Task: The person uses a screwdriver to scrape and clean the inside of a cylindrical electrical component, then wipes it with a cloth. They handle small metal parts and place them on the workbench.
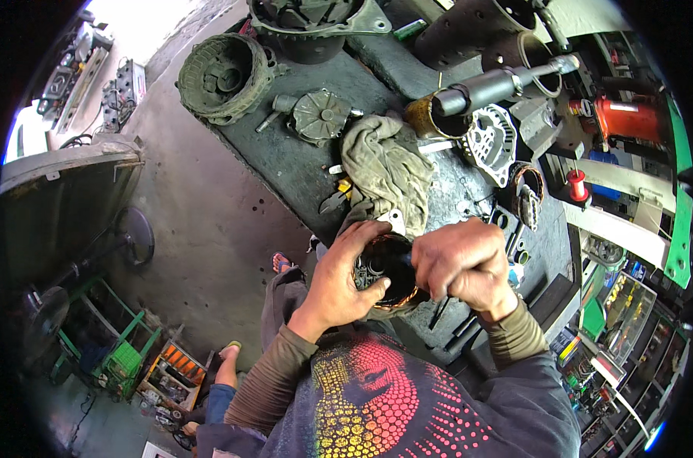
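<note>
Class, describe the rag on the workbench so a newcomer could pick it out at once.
Find the dark workbench, then the person's left hand near the picture's middle. On the bench, just above that hand, lies the rag. Its crumpled, grey-green cloth stands out from the rigid metal parts around it.

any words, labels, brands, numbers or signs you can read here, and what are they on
Nothing reads clearly.
Red cylinder: any marking too small to read.
Yellow-striped item at right: too blurred to read.
Shirt: dotted coloured print, no legible letters.
Round part in left hand: no legible marking.
</note>
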### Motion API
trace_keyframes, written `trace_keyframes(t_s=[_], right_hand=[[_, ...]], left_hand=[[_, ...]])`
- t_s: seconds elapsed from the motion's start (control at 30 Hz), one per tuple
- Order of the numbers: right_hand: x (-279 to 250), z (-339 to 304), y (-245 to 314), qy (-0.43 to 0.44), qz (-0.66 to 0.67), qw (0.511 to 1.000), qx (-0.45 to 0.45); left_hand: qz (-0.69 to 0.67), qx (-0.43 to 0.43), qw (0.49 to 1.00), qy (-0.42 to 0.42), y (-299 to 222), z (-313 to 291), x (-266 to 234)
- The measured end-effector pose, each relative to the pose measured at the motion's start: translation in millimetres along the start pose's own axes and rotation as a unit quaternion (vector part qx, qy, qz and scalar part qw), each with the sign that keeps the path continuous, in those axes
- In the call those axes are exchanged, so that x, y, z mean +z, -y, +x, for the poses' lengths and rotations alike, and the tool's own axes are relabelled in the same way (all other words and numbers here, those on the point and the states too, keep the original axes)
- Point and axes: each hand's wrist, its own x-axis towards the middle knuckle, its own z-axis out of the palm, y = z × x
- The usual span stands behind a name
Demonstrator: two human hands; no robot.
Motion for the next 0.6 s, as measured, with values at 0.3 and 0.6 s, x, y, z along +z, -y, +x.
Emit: trace_keyframes(t_s=[0.3,0.6], right_hand=[[17.1,-5.5,-27.9,-0.078,-0.039,0.995,-0.054],[25.0,-3.7,-34.3,-0.107,-0.037,0.993,-0.019]], left_hand=[[-0.047,0.006,0.998,0.041,-2.2,2.3,-9.6],[-0.075,-0.007,0.997,0.025,3.8,-0.9,-10.1]])
